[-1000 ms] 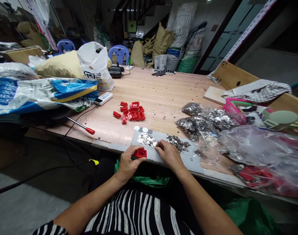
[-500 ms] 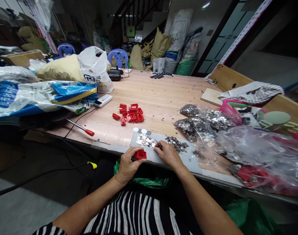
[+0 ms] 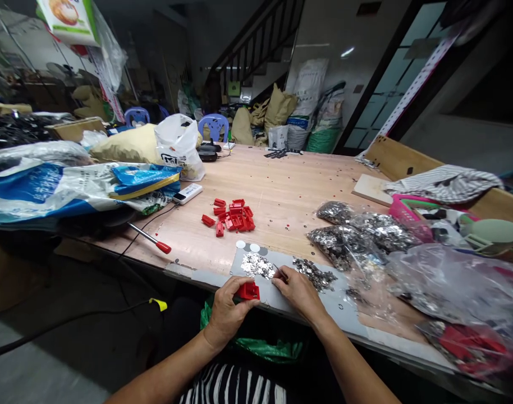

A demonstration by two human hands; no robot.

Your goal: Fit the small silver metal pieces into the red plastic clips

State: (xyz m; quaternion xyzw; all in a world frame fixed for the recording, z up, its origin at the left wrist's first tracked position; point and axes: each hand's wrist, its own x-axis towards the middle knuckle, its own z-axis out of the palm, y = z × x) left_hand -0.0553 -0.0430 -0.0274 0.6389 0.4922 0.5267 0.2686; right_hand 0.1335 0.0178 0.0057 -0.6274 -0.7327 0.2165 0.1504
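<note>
At the table's front edge my left hand [image 3: 228, 311] pinches a small red plastic housing [image 3: 249, 290], its open side facing up. Between the thumb and fingers of my right hand [image 3: 297, 289] is a thin, dark pointed tool [image 3: 280, 271]; its exact kind is too small to make out. That hand rests between a pile of shiny silver metal pieces [image 3: 256, 265] and a pile of darker metal pieces [image 3: 314, 274]. Both piles lie on a grey sheet [image 3: 340, 314]. Beyond them is a cluster of more red housings [image 3: 236, 217].
Clear bags of metal parts [image 3: 340, 241] crowd the right side, beside a pink basket [image 3: 410, 216]. To the left are a red-tipped lever [image 3: 163, 247], a white device with a cable [image 3: 188, 193] and printed sacks [image 3: 83, 188]. A green bag [image 3: 269, 349] hangs below the edge.
The camera view has tilted up, so the table and hands appear lower in the picture. Both hands keep their grips, with the right hand still by the silver pieces.
</note>
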